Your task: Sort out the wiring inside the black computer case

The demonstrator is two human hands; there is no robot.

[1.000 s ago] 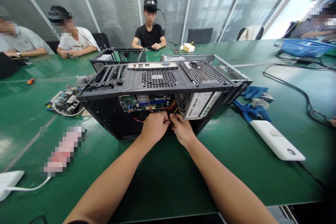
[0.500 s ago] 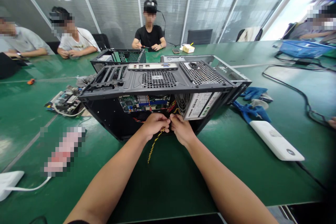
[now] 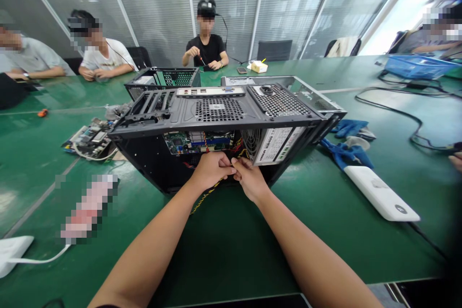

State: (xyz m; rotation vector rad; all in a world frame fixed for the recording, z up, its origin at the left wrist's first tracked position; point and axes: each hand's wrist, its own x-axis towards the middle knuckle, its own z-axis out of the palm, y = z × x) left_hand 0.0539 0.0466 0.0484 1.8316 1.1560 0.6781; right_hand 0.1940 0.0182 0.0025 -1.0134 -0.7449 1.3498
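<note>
A black computer case (image 3: 144, 159) lies in front of me with its open side facing me. Inside it show a motherboard (image 3: 178, 143) and a power supply (image 3: 276, 146) with a white label. My left hand (image 3: 212, 171) and my right hand (image 3: 247, 173) meet at the opening, fingertips pinched together. Between them runs a twisted yellow-and-black cable (image 3: 205, 197), whose free end hangs below my left hand toward the table. My right hand is just below the power supply's fan grille. The exact spot where the fingers grip is partly hidden.
Loose circuit boards (image 3: 90, 137) lie left of the case, and a second case frame (image 3: 162, 77) stands behind it. To the right are blue gloves (image 3: 348, 151), a white power bank (image 3: 380, 192), a black cable (image 3: 400, 106) and a blue basket (image 3: 415, 67). Several people sit around the table.
The cable's hanging end has swung left, toward my left forearm. My left hand has turned slightly and its fingers now touch my right. The person opposite has raised a screwdriver.
</note>
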